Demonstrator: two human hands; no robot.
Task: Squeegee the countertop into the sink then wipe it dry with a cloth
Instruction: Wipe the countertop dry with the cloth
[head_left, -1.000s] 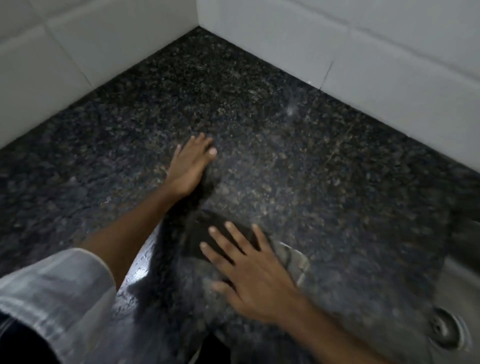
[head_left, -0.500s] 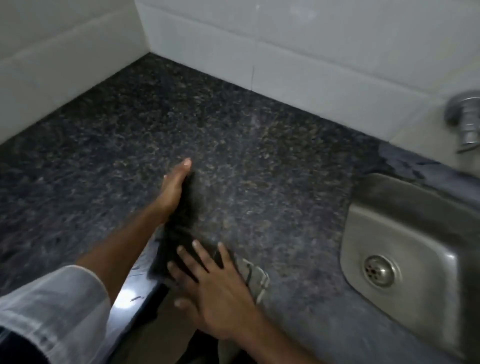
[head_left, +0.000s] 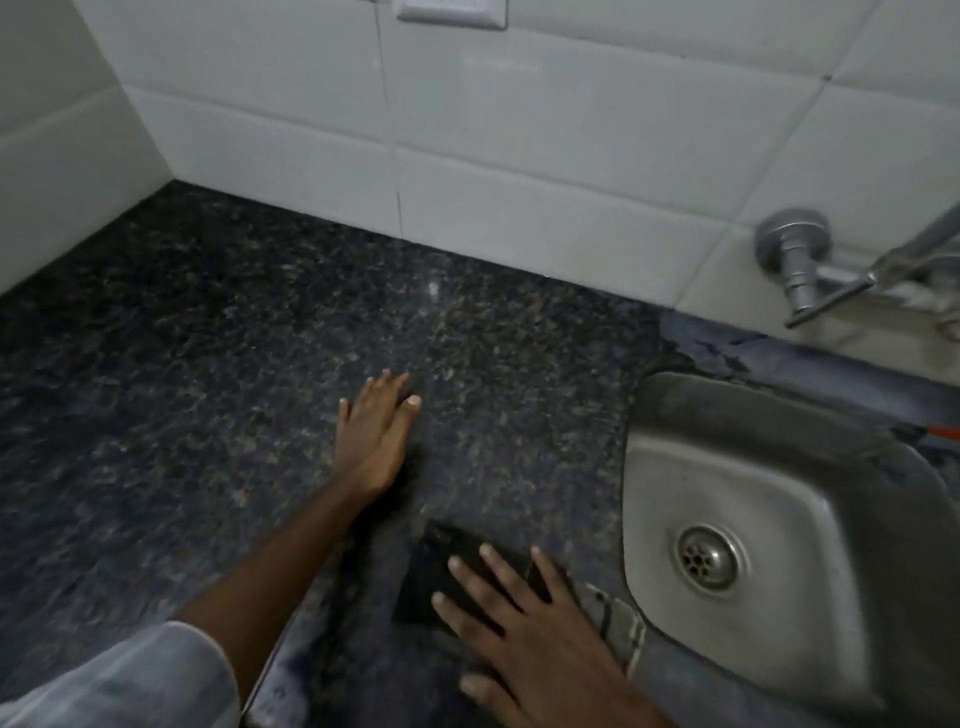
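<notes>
The dark speckled granite countertop (head_left: 208, 364) fills the left and middle of the head view. A steel sink (head_left: 779, 493) with a round drain (head_left: 707, 557) is set into it at the right. My left hand (head_left: 376, 436) lies on the stone with fingers together, holding nothing. My right hand (head_left: 535, 639) presses flat, fingers spread, on a dark cloth (head_left: 431, 571) near the counter's front edge. A lighter striped part of the cloth (head_left: 618, 618) shows beside the sink's rim. No squeegee is in view.
White tiled walls meet in a corner at the back left. A metal tap (head_left: 800, 265) juts from the wall above the sink. A white switch plate (head_left: 451, 13) sits at the top edge. My white sleeve (head_left: 119, 680) fills the bottom left.
The view has swung right, bringing the sink and tap in. Both hands and the cloth have shifted toward the sink. My left hand has turned from its edge to lying flatter.
</notes>
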